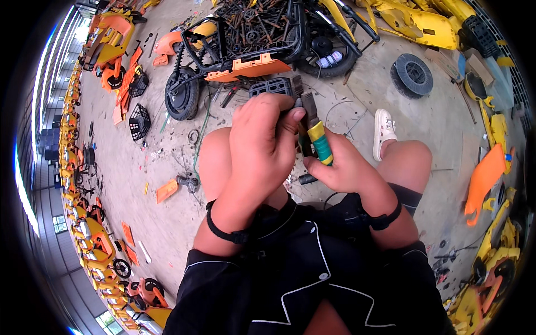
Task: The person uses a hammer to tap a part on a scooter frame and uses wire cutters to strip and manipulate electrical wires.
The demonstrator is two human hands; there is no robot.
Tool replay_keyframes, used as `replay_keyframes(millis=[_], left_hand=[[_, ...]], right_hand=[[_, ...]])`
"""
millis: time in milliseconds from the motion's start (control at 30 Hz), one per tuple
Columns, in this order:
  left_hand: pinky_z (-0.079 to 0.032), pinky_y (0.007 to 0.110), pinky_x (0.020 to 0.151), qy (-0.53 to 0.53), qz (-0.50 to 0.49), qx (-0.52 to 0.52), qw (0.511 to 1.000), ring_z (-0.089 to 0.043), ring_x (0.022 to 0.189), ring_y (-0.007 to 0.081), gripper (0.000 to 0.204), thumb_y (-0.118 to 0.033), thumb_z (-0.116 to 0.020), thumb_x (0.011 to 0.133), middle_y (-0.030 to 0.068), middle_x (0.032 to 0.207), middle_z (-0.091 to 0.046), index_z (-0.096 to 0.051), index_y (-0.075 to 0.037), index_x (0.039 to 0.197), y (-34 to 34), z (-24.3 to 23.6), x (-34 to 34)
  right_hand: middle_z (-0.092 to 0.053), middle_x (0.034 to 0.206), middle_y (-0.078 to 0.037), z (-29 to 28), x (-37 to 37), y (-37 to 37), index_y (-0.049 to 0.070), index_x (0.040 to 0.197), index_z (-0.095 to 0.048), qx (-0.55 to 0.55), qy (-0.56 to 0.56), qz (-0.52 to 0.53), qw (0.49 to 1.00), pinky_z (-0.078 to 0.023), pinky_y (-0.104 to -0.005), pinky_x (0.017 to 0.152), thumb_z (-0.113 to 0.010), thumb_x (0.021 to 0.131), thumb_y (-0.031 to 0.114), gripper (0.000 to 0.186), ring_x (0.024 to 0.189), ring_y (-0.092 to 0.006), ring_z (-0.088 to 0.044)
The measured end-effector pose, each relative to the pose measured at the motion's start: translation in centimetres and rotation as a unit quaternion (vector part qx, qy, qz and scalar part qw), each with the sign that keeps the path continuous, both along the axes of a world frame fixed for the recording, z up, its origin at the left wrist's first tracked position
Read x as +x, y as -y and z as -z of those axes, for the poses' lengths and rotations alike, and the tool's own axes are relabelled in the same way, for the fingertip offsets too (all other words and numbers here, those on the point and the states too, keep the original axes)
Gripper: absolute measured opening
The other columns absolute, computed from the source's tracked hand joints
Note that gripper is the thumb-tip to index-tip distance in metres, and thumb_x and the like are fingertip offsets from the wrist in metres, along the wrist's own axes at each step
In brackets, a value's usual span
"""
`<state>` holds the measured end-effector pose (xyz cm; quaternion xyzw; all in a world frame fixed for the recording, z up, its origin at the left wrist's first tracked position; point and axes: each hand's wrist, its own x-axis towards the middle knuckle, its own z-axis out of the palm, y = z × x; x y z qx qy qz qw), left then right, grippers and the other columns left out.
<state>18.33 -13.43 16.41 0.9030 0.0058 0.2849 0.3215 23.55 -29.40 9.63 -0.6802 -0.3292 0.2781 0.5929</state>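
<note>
My right hand (pixel 346 163) is wrapped round a pair of pliers (pixel 320 144) with green and yellow handles. The metal jaws point away from me. Close to those jaws, my left hand (pixel 264 140) has thumb and forefinger pinched on a small dark metal part (pixel 298 103); its exact kind is unclear, as the fingers cover much of it. Both hands are raised in front of my body, between my bent knees. Just beyond them lies a black pedal-like plastic piece (pixel 271 87), partly hidden behind my left hand.
Ahead stands a two-wheeled vehicle frame (pixel 304 33) heaped with rusty metal parts (pixel 254 28), with an orange panel (pixel 248 68) in front. A grey wire spool (pixel 411 75) lies at right. Black baskets (pixel 139 121) and orange panels (pixel 166 191) litter the left floor. Rows of yellow vehicles (pixel 92 234) line the far left.
</note>
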Motion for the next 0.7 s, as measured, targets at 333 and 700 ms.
replay_keyframes(millis=[333,700], left_hand=[[-0.042,0.037,0.069,-0.011,-0.012,-0.018,1.0,-0.06,0.074,0.0286,0.011,-0.002,-0.071,0.086,0.0082,0.078,-0.061,-0.061,-0.004,0.09,0.4,0.3,0.3],[-0.045,0.024,0.065,-0.113,-0.02,-0.261,0.958,-0.054,0.073,0.0084,0.009,-0.007,-0.063,0.099,0.0017,0.079,-0.06,-0.058,-0.001,0.094,1.7,-0.8,0.0]], right_hand=[[-0.067,0.107,-0.022,0.1,0.2,0.5,0.01,0.15,-0.039,0.039,-0.005,0.003,0.999,-0.053,-0.0436,0.086,-0.062,0.08,0.008,0.074,0.099,-0.0442,-0.065],[-0.065,0.113,-0.02,-0.5,0.6,1.3,0.005,0.15,-0.039,0.006,-0.027,-0.03,0.999,-0.052,-0.0396,0.088,-0.063,0.081,0.011,0.074,0.102,-0.0368,-0.065]])
